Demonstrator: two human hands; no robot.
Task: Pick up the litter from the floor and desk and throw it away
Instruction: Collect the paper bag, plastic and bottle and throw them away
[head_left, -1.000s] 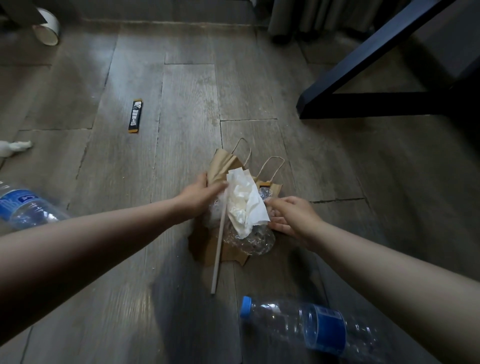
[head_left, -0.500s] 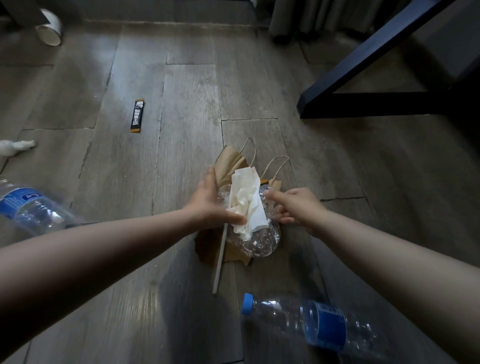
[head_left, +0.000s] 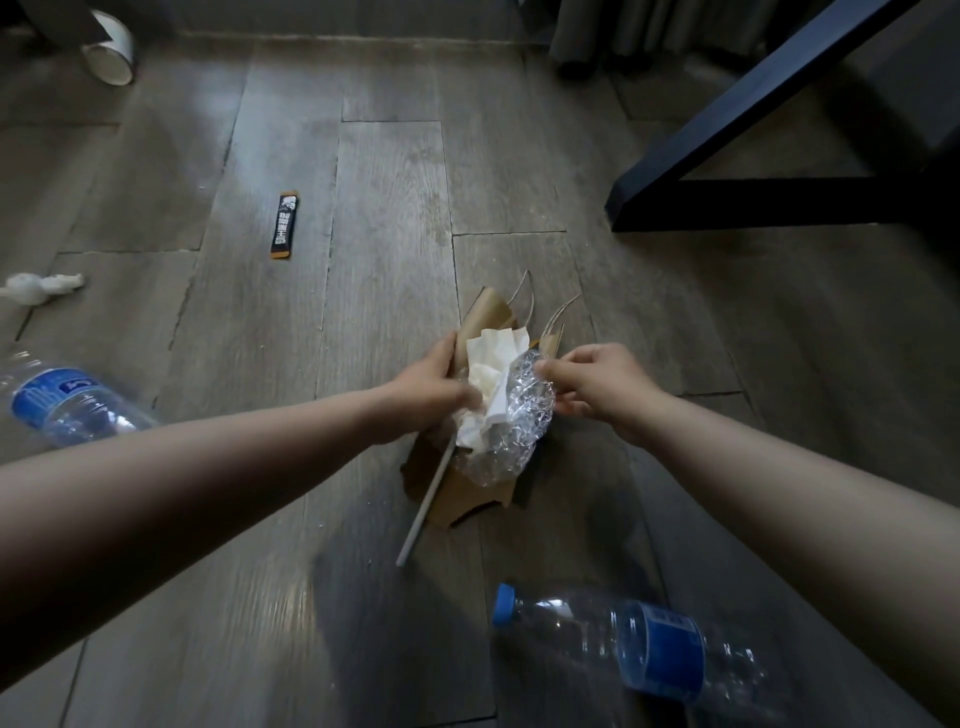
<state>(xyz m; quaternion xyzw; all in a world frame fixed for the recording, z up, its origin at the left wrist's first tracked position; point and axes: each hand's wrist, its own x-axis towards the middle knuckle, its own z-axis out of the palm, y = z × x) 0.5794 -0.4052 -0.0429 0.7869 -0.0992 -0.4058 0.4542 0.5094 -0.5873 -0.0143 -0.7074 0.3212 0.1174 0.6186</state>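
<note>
Both hands gather a floor bundle — left hand (head_left: 434, 384) gripping the brown paper bag (head_left: 483, 322) and white tissue (head_left: 491, 358), right hand (head_left: 597, 384) fingers pinching crumpled clear plastic (head_left: 524, 410) — while two blue-labelled bottles (head_left: 639, 649), a black sachet (head_left: 284, 226) remain.

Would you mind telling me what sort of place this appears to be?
Probably a room in a home or office: grey wood-look plank floor, a dark desk leg, and what looks like a curtain along the far wall.
</note>
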